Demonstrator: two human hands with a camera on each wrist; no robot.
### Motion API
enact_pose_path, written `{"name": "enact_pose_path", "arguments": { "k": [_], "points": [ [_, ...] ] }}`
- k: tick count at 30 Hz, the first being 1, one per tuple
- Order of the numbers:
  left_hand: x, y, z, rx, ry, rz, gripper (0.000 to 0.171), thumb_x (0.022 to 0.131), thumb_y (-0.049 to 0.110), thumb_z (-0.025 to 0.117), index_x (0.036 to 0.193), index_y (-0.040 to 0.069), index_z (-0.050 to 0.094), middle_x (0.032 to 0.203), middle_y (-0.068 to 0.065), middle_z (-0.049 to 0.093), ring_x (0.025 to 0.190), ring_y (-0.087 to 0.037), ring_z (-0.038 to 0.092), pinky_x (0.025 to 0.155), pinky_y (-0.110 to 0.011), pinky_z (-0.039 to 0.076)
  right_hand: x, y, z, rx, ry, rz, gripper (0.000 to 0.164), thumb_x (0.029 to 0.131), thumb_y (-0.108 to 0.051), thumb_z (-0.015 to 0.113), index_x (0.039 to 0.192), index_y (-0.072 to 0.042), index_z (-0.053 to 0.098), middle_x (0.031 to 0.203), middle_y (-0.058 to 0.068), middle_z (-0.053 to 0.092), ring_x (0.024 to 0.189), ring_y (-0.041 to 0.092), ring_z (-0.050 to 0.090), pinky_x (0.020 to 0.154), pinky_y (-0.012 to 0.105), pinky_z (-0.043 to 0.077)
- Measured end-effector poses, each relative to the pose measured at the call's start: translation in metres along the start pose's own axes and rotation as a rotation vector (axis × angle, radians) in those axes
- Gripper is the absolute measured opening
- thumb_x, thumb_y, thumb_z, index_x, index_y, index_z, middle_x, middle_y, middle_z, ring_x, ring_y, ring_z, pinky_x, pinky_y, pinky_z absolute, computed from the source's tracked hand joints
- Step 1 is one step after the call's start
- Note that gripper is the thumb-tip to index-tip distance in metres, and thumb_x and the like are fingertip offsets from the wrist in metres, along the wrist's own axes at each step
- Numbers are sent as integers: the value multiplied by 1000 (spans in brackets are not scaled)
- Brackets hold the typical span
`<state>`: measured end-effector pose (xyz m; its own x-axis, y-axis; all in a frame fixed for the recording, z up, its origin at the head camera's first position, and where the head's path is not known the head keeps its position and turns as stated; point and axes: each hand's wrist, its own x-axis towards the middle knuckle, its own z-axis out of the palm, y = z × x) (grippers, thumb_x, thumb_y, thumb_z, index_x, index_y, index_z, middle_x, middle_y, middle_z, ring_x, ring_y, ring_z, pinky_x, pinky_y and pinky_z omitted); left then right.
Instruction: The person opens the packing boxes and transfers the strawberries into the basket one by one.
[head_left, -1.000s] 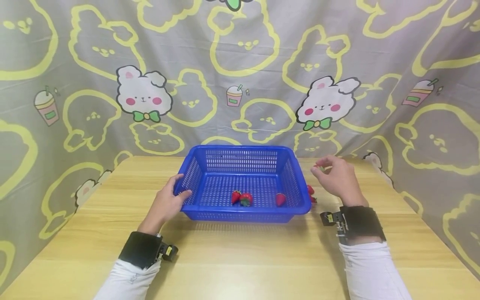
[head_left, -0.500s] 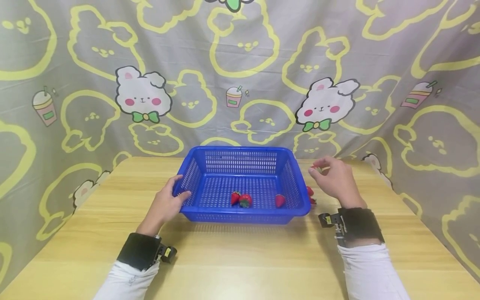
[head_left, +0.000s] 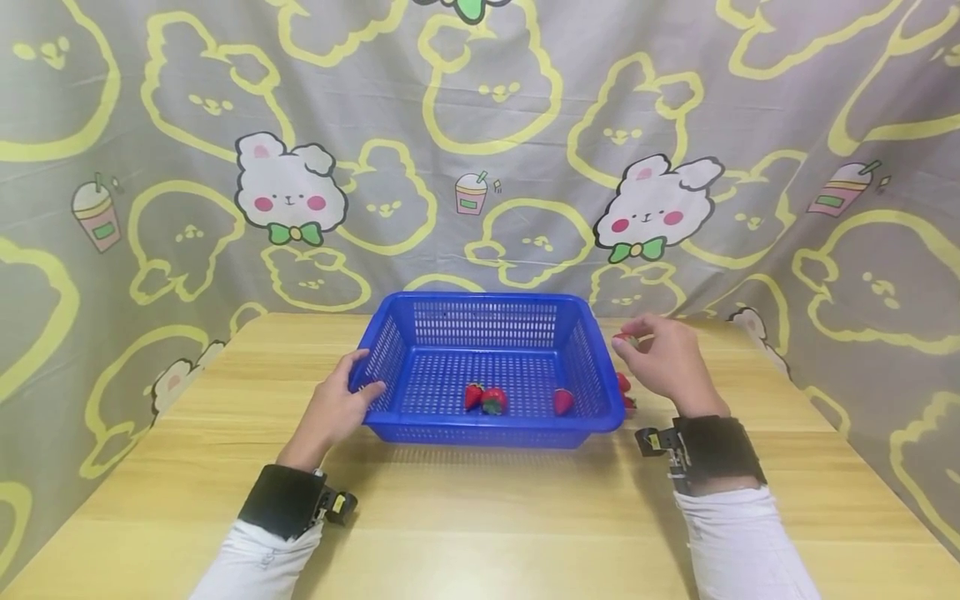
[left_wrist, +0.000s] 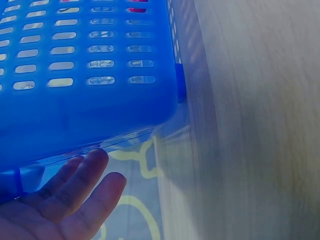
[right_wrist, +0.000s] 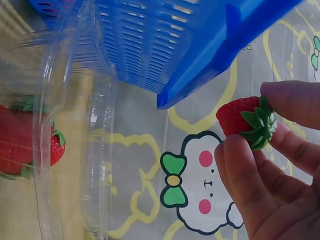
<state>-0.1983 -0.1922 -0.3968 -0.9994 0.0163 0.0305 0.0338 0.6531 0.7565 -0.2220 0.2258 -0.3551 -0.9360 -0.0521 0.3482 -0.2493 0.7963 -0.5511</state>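
Note:
A blue plastic basket with slotted walls stands on the table, several red strawberries lying on its floor, among them a strawberry near the right wall. At its left rim my left hand grips the edge, thumb over the top; the left wrist view shows fingertips under the rim. Thumb and fingers of my right hand pinch a strawberry by its leafy end, just outside and above the basket's right rim. Below that hand, a clear plastic container holds more strawberries.
The wooden table runs to a grey curtain with yellow outlines and rabbit prints behind and at both sides. In the head view the basket's right wall partly hides the strawberries beside it.
My right hand has moved slightly left, bringing the pinched strawberry closer to the basket's right rim. The left hand keeps its grip, and the basket stays in place.

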Motion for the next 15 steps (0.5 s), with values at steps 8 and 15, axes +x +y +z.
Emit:
{"name": "enact_pose_path", "arguments": {
  "k": [8, 15],
  "points": [
    [-2, 1, -2, -7, 0, -4, 61, 99, 24, 48, 150, 10, 17, 147, -35, 29, 130, -52, 32, 104, -68, 30, 2, -3, 6, 16, -15, -21, 23, 90, -19, 64, 103, -1, 62, 104, 24, 67, 92, 41, 64, 71, 54, 57],
    [-1, 2, -1, -9, -3, 0, 61, 99, 23, 48, 149, 8, 18, 145, -36, 30, 128, -53, 34, 103, -68, 30, 2, -3, 9, 48, -34, -62, 23, 89, -18, 66, 105, -2, 62, 105, 22, 67, 92, 39, 65, 76, 55, 56]
  ]
}}
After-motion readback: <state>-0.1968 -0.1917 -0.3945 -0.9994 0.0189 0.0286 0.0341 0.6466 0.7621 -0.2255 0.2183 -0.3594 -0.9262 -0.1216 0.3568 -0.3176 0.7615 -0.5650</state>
